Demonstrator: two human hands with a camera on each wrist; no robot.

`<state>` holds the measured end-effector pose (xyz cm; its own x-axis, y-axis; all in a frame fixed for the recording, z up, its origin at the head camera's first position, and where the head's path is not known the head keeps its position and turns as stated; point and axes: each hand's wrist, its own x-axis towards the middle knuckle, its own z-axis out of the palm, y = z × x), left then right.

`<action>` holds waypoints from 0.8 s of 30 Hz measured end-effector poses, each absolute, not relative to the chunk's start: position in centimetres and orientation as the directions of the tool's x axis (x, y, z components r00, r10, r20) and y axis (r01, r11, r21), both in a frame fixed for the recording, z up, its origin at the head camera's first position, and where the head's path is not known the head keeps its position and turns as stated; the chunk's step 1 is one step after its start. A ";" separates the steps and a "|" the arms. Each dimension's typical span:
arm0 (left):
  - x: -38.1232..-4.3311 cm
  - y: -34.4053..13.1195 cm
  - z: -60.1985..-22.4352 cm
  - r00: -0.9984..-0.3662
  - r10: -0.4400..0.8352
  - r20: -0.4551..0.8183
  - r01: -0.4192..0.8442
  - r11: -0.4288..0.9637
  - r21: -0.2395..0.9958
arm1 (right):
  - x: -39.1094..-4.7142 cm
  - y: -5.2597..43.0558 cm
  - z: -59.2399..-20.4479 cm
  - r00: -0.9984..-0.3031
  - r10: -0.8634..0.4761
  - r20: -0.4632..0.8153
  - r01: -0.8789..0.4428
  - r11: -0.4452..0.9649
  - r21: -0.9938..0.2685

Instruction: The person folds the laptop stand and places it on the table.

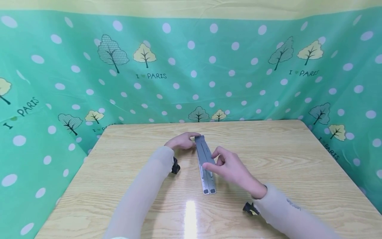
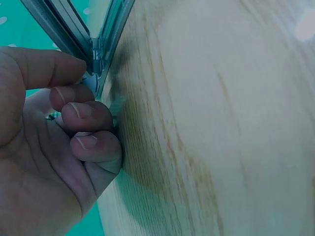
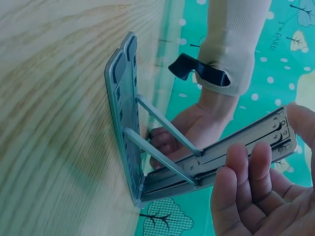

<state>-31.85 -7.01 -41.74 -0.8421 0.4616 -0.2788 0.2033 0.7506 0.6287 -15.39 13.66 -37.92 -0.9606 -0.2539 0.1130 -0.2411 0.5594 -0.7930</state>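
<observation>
A grey folding laptop stand (image 1: 206, 156) is on the wooden table, partly unfolded. Its upper arms (image 3: 221, 169) slant up from the hinge, and two thin struts (image 3: 160, 156) join them to the notched base (image 3: 129, 93). At the far hinge end, my left hand (image 1: 183, 141) grips the stand with thumb and index finger; its other fingers curl beside the table in the left wrist view. My right hand (image 1: 229, 164) pinches the raised end between thumb and fingers. Dark pads (image 1: 206, 191) show at the base's near end.
The light wood table (image 1: 134, 172) reaches back to a green dotted curtain (image 1: 191, 83) with printed trees. A bright light reflection (image 1: 190, 219) lies on the tabletop near the front. Black wrist cameras (image 1: 175, 166) are strapped at both sleeves.
</observation>
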 end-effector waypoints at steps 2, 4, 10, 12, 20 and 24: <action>-31.8 -7.0 -41.7 -0.841 0.464 -0.278 0.209 0.753 0.624 | -15.4 13.6 -37.9 -0.962 -0.249 0.109 -0.235 0.560 -0.794; -31.8 -7.0 -41.7 -0.839 0.466 -0.279 0.211 0.753 0.623 | -15.3 13.6 -38.0 -0.965 -0.242 0.105 -0.227 0.562 -0.796; -31.7 -7.2 -42.2 -0.845 0.481 -0.234 0.254 0.745 0.617 | -15.3 13.5 -38.0 -0.964 -0.245 0.104 -0.228 0.555 -0.800; -31.5 -7.5 -42.4 -0.849 0.486 -0.207 0.272 0.739 0.617 | -15.3 13.6 -38.1 -0.964 -0.246 0.104 -0.228 0.555 -0.800; -28.7 -8.3 -41.7 -0.896 0.433 -0.102 0.256 0.688 0.679 | -15.7 14.8 -38.2 -0.960 -0.248 0.130 -0.236 0.469 -0.851; -26.6 -8.4 -41.1 -0.908 0.417 -0.031 0.264 0.630 0.730 | -16.6 15.7 -38.5 -0.963 -0.242 0.121 -0.205 0.358 -0.911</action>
<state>-26.60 -8.37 -41.11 -0.9082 0.4174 -0.0314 0.2645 0.6304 0.7298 -16.63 15.71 -38.52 -0.9627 -0.2421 0.1212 -0.2048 0.3581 -0.9109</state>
